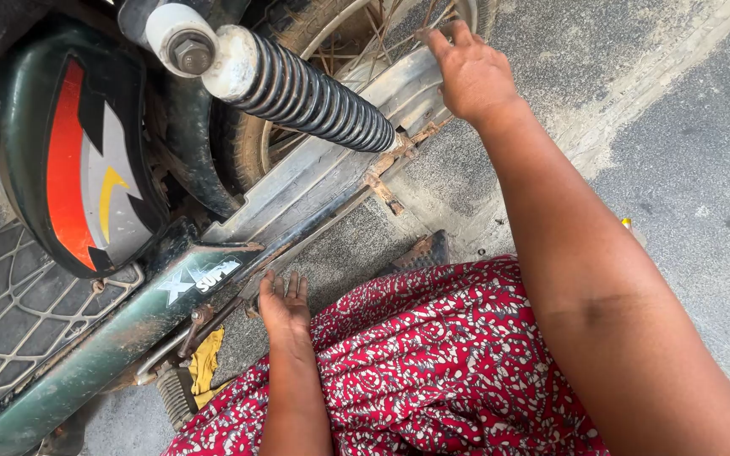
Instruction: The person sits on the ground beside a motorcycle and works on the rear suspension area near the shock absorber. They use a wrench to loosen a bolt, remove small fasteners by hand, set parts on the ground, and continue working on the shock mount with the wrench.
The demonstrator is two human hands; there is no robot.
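The left hand (pixel 285 306) lies flat, fingers together, on the long grey chain cover (pixel 314 173) low on the green motorbike (pixel 86 169). The right hand (pixel 471 72) curls its fingers over the cover's far end by the back wheel (pixel 331 34).

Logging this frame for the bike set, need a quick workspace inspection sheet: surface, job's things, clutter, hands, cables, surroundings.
Surface: grey paved ground, sandy streaks.
Job's things: dark green motorcycle frame; chain cover, rusted along its lower edge; rear wheel; black coil shock absorber.
Clutter: yellow cloth under the frame.
Hands: left hand flat against the lower bar; right hand on the chain cover by the wheel.
Cables: nothing seen.
Surroundings: red patterned skirt; footpeg.
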